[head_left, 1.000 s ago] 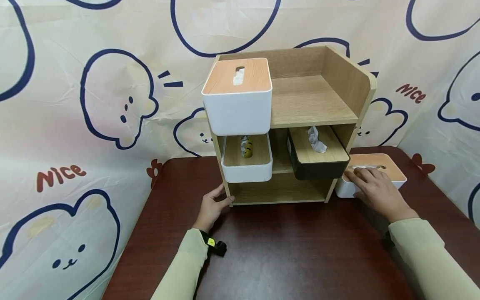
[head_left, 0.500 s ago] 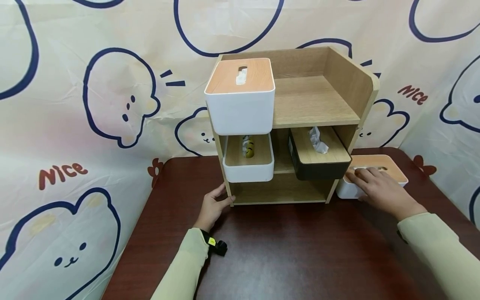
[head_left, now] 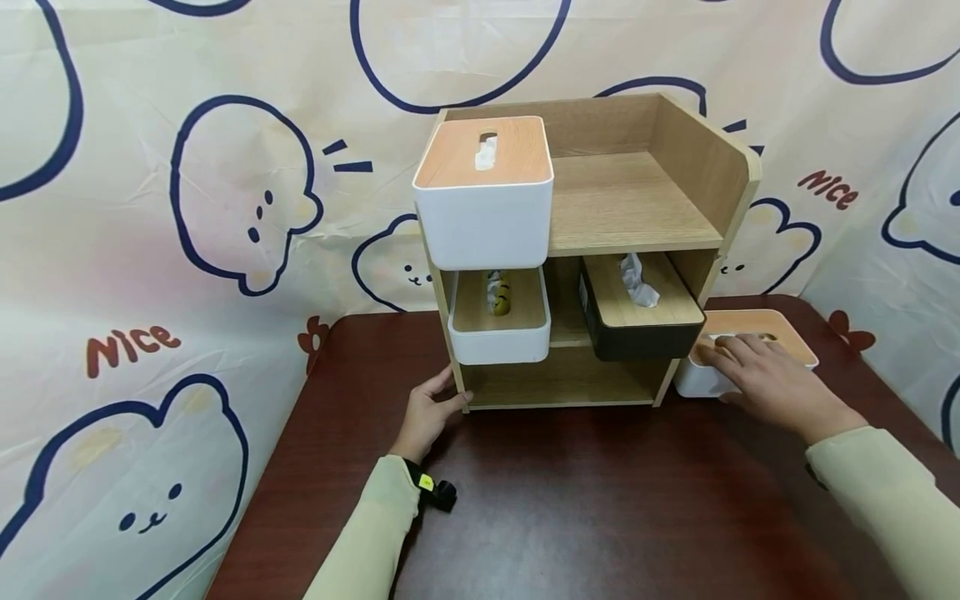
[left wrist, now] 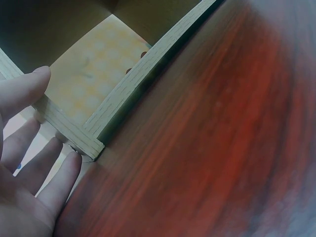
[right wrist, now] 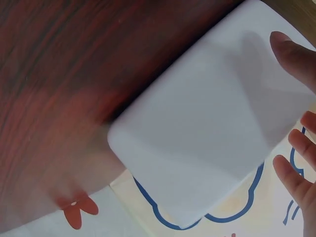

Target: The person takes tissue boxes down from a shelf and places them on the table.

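My left hand [head_left: 426,421] grips the lower front corner of the wooden shelf unit [head_left: 630,204]. In the left wrist view the thumb lies inside the side panel [left wrist: 64,121] and the fingers outside it. At the right, my right hand [head_left: 780,387] is over a white tissue box [head_left: 697,380] with a wood-look lid, which stands on the table beside the shelf. Its fingertips are near the lid's slot; contact is hard to tell. In the right wrist view the thumb [right wrist: 294,54] is in front of the box's white side, with the fingers spread apart.
A tall white tissue box [head_left: 483,225] stands on the top shelf. Below it, a white open tray [head_left: 501,346] holds a small yellow-and-white item [head_left: 497,293]. A black tissue box [head_left: 645,340] juts from the middle shelf at the right. Patterned cloth [head_left: 225,333] hangs behind the table [head_left: 585,500].
My right wrist and forearm have shifted a little to the right, while the fingers stay over the box. The whole view has slid slightly. My left hand keeps its place on the shelf.
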A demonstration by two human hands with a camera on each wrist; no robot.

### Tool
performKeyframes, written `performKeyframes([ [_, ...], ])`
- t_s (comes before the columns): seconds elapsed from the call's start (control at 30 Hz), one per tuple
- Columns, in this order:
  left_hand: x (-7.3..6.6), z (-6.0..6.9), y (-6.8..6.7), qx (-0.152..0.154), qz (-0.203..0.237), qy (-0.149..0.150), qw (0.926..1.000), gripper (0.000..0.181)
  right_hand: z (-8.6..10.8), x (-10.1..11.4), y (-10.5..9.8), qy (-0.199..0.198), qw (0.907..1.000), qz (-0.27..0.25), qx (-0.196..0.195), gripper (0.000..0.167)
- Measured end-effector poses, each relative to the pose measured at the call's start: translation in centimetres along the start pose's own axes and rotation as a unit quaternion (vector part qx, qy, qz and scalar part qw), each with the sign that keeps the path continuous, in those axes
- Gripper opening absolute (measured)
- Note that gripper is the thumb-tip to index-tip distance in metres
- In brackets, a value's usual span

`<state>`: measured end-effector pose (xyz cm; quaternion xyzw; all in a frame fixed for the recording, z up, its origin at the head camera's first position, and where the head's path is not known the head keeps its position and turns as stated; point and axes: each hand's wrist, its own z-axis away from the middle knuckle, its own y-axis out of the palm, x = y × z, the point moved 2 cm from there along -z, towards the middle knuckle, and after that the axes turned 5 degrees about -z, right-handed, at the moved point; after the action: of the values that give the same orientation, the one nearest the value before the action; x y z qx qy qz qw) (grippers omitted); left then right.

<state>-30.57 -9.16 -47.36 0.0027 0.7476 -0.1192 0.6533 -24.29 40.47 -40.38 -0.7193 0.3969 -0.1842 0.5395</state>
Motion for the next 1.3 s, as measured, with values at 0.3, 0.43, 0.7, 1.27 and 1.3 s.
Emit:
performKeyframes([
  [0.3,-0.1,0.0,-0.2,0.01,0.001,-0.002,0.9999,0.063,-0.4,-0.6,-2.6,-0.012,0.9996,0.017,0.02,0.076],
  [0.43,0.0,-0.2,-0.1,0.006,0.002,0.001,1.0,0.063,-0.6,-1.1,-4.2,-0.019,0.999,0.028,0.03,0.075],
  [0.7,0.1,0.0,0.0,0.015,0.007,0.003,0.9999,0.063,-0.8,-1.2,-7.5,-0.039,0.9974,0.046,0.039,0.079],
  [1.27,-0.1,0.0,0.0,0.006,-0.004,-0.003,1.0,0.063,-3.8,1.9,-12.2,-0.143,0.9846,0.072,-0.07,0.051],
  [1.3,-0.1,0.0,0.0,0.007,-0.003,-0.004,1.0,0.063,-4.0,2.1,-12.4,-0.149,0.9833,0.07,-0.077,0.05],
])
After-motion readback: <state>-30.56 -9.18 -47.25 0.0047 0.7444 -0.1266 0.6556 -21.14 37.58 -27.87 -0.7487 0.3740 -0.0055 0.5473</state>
